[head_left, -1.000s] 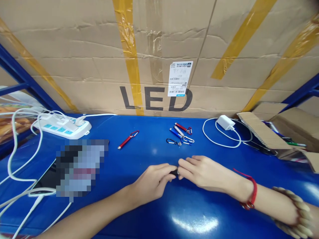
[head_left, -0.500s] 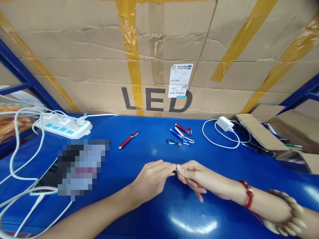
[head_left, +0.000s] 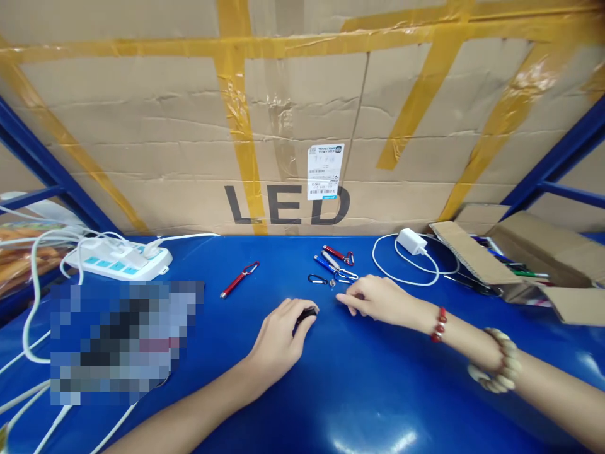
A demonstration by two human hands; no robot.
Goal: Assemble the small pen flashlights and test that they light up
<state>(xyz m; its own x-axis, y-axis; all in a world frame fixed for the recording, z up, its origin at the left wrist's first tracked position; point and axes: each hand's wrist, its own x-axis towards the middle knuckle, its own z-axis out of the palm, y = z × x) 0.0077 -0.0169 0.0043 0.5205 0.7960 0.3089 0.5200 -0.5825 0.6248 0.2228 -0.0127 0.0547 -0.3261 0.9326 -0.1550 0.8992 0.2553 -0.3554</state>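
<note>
My left hand (head_left: 285,337) is closed around a small black tube-like piece (head_left: 308,313) with a rounded end showing between thumb and index finger, most of it hidden in the palm. My right hand (head_left: 373,299) is apart from it, low over the blue tabletop, fingers curled with the tips together; whether anything small is in them cannot be seen. Just beyond its fingertips lie a small silvery metal part (head_left: 332,284) and a black carabiner clip (head_left: 317,279). Behind these are a blue penlight (head_left: 324,263), a silver penlight (head_left: 331,257) and a red penlight (head_left: 333,253), with clips attached.
Another red penlight (head_left: 233,284) with a clip lies left of centre. A white power strip (head_left: 127,271), cables and a blurred-out flat device (head_left: 142,340) occupy the left. A white charger (head_left: 411,241) and an opened carton (head_left: 567,258) stand right. A big cardboard box (head_left: 179,139) backs the table.
My hands were together at the black piece; now they are apart. My right hand has moved off forward and right towards the small metal part, while my left keeps the black piece.
</note>
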